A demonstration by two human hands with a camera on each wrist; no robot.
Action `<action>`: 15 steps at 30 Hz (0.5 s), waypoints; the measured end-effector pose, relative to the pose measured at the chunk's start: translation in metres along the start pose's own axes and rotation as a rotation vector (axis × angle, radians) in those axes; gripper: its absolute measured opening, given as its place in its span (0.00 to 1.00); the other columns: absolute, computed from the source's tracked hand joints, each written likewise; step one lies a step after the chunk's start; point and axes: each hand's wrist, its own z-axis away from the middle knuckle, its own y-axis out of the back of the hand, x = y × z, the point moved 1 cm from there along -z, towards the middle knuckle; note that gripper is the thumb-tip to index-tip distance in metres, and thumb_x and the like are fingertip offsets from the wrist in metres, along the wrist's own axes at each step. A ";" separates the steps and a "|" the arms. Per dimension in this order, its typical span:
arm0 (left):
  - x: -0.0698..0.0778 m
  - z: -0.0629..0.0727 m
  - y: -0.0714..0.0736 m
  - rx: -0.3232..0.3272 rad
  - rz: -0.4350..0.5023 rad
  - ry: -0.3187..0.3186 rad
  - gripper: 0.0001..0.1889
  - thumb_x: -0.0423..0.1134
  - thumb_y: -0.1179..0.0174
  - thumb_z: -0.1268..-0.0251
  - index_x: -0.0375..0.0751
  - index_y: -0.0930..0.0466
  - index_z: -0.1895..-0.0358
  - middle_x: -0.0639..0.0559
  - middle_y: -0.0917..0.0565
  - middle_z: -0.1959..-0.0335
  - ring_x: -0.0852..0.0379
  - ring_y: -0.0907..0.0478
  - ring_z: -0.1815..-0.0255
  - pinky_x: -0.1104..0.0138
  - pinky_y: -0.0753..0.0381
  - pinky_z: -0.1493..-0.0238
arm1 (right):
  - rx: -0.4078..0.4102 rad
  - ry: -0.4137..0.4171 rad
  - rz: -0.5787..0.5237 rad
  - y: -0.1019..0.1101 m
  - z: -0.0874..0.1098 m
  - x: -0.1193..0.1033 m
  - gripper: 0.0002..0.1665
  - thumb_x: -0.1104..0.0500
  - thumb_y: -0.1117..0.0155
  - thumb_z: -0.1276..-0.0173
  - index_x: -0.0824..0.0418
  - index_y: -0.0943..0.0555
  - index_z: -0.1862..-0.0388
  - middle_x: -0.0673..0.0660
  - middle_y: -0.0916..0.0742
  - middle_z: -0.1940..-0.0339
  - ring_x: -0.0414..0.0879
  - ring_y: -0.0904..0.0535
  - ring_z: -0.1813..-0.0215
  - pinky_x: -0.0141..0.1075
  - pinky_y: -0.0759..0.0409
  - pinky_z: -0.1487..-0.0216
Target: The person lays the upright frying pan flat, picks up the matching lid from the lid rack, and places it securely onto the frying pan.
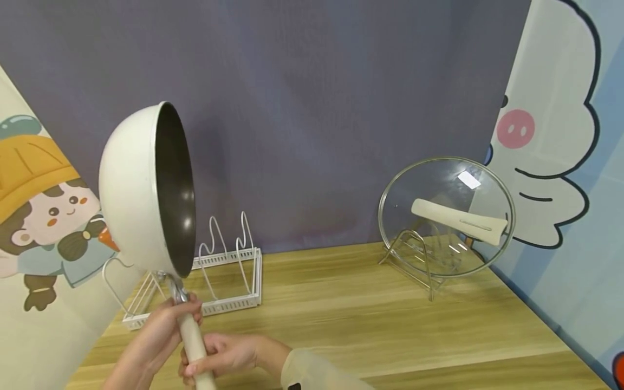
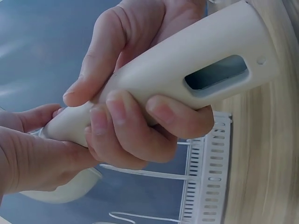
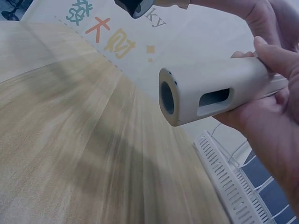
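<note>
pan fills the left of the head view, held up off the counter with its bowl on edge, the dark inside turned to the right. two hands share the load, probably because so broad a bowl at the end of one handle would drag on a single wrist: the left hand grips close to the metal neck, near the weight, while the right hand takes hold lower down, which seems to give leverage for steering. the fingers of both are clamped on the handle. behind the pan's lower part stands a white rack; its wire loops look meant to keep wares upright, though i cannot tell whether the bowl touches one. over on the right a glass lid leans in a wire stand, likely propped that way to save room.

in the left wrist view, the right hand's fingers curl round one side with the thumb against the other, a wrap that should stop the handle rolling. the slot near its end lies uncovered, presumably made for hanging.

the right wrist view shows the handle's hollow end jutting free past the grip, apart from the counter.
</note>
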 end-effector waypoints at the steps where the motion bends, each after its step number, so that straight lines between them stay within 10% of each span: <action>1: 0.001 0.000 -0.001 0.007 0.002 -0.008 0.02 0.32 0.56 0.28 0.44 0.36 0.61 0.60 0.30 0.74 0.61 0.31 0.68 0.70 0.27 0.61 | -0.001 -0.002 0.009 0.000 0.000 -0.001 0.11 0.75 0.64 0.26 0.85 0.45 0.51 0.50 0.27 0.67 0.30 0.27 0.65 0.22 0.23 0.58; 15: 0.008 -0.005 -0.013 -0.096 0.030 -0.076 0.03 0.33 0.53 0.28 0.46 0.34 0.60 0.61 0.29 0.69 0.64 0.30 0.67 0.71 0.25 0.59 | 0.098 0.055 0.113 0.003 0.018 -0.009 0.12 0.74 0.59 0.28 0.85 0.41 0.52 0.65 0.27 0.64 0.28 0.28 0.66 0.20 0.24 0.60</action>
